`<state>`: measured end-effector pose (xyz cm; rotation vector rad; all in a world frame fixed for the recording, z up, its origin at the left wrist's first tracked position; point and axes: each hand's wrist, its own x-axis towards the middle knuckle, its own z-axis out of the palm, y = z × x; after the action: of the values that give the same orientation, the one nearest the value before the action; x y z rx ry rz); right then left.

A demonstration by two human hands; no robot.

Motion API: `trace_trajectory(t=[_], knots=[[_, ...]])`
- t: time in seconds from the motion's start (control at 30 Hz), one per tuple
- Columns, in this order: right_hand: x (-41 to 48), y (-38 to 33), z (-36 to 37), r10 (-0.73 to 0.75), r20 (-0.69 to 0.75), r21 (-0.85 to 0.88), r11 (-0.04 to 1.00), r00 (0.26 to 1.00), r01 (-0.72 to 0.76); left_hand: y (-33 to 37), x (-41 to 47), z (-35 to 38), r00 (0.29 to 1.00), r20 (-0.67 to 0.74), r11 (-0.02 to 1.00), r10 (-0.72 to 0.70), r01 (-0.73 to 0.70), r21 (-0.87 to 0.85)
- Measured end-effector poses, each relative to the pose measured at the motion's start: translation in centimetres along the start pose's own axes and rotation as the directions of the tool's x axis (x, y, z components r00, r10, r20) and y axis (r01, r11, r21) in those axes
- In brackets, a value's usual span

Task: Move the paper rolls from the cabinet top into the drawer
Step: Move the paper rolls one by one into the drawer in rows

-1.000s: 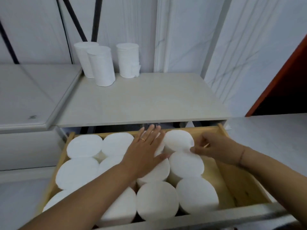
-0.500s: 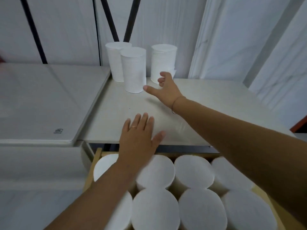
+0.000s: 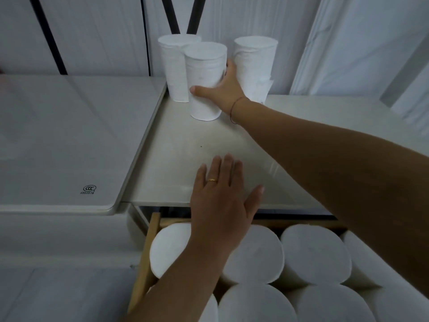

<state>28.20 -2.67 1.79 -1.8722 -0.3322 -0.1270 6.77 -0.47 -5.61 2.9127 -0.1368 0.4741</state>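
Observation:
Three white paper rolls stand upright at the back of the pale cabinet top (image 3: pixel 181 159). My right hand (image 3: pixel 221 89) wraps around the front roll (image 3: pixel 205 73), thumb across its front and fingers behind it. A second roll (image 3: pixel 173 66) stands behind it to the left, a third roll (image 3: pixel 255 61) to the right with a loose paper end. My left hand (image 3: pixel 222 201) hovers flat with fingers spread over the cabinet's front edge. Below, the open wooden drawer (image 3: pixel 145 263) holds several white rolls (image 3: pixel 313 254) standing on end.
A lower grey-white surface (image 3: pixel 62 140) with a small printed mark adjoins the cabinet on the left. Marble-patterned wall panels and black bars rise right behind the rolls. The drawer's rolls are packed tightly side by side.
My right hand has reached forward and closed around the front roll on the cabinet top. My left hand has drifted slightly forward over the cabinet edge. The view has moved closer.

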Motion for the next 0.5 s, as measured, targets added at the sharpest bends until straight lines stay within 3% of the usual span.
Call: trace_trajectory(t=[0.23,0.5], knots=[[-5.3,0.2,-3.0,-0.021,0.037,-0.02,1.0,0.999,0.022,0.0,-0.1,0.2,1.0,-0.002,1.0,-0.012,0.012,0.006],[-17.4,1.5,-16.0,0.026,-0.049,-0.119,0.992,0.998,-0.032,0.9,-0.3,-0.9,0.999,-0.024,1.0,-0.021,0.022,0.02]])
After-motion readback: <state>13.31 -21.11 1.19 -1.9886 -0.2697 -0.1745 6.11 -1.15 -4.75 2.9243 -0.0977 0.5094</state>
